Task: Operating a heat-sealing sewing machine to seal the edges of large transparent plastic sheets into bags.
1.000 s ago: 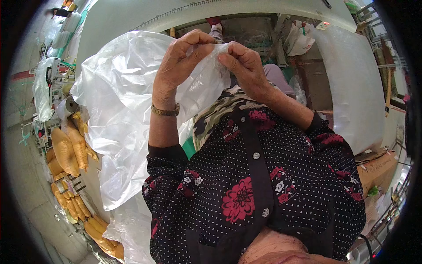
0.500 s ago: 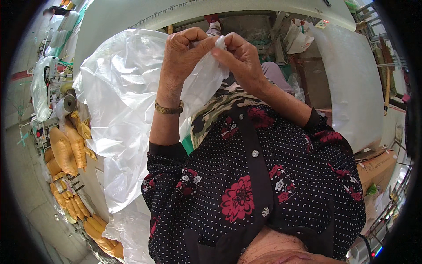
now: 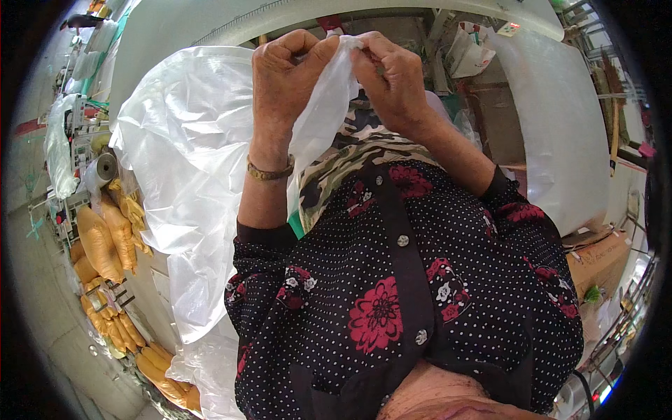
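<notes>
A large sheet of clear, shiny plastic film (image 3: 189, 133) spreads over the left side of the table and hangs down past its near edge. One end of it rises in front of me, drawn up into a narrow strip. My left hand (image 3: 288, 80) pinches that end between thumb and fingers, its wrist wearing a gold-toned watch. Right beside it, my right hand (image 3: 393, 78) is closed on the tip of the same film, thumb against the fingers. The two hands are nearly touching at the top of the strip.
On the left are stuffed yellow-orange bundles (image 3: 98, 241) and a grey roll (image 3: 105, 168). The pale table (image 3: 161, 42) runs across the far side. At right stand a white-covered surface (image 3: 560, 133), a cardboard box (image 3: 598, 259) and a white bag (image 3: 470, 52).
Both hands have moved up and slightly farther from me with the film end. The strip between them now shows longer and straighter, and my right fingers have shifted on its tip.
</notes>
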Available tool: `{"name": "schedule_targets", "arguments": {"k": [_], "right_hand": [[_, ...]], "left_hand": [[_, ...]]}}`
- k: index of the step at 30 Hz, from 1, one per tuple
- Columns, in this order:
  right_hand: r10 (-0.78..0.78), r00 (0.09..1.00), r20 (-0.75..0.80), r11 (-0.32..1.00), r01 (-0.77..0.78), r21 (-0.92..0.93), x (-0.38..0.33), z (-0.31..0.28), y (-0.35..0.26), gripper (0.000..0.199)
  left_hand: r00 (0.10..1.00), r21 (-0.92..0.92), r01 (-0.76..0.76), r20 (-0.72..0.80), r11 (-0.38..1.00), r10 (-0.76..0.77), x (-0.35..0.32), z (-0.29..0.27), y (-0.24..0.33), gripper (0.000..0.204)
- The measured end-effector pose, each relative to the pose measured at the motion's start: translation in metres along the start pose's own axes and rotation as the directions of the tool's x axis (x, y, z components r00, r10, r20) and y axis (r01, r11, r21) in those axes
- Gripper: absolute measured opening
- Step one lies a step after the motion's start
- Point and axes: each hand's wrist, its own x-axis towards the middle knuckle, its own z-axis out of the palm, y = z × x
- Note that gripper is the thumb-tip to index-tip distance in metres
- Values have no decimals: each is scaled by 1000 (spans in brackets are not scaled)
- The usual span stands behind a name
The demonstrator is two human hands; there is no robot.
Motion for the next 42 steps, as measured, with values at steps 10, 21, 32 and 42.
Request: {"name": "schedule_targets", "arguments": {"k": [10,21,32,42], "right_hand": [[155,984,89,953,-172,250,-3,-1,1,23],[-222,974,-34,973,219,-73,5,-1,8,19],[158,977,143,912,-200,358,12,3,12,24],[95,995,44,899,-105,425,21,21,15,20]], "left_hand": [[976,-243,119,209,963,-68,6,-12,-18,29],[949,-171,110,311,979,-52,10,-18,-11,22],[739,673,-437,-110,597,665,-34,-6,6,17],[992,545,8,-110,838,62,-65,-19,-24,24]]}}
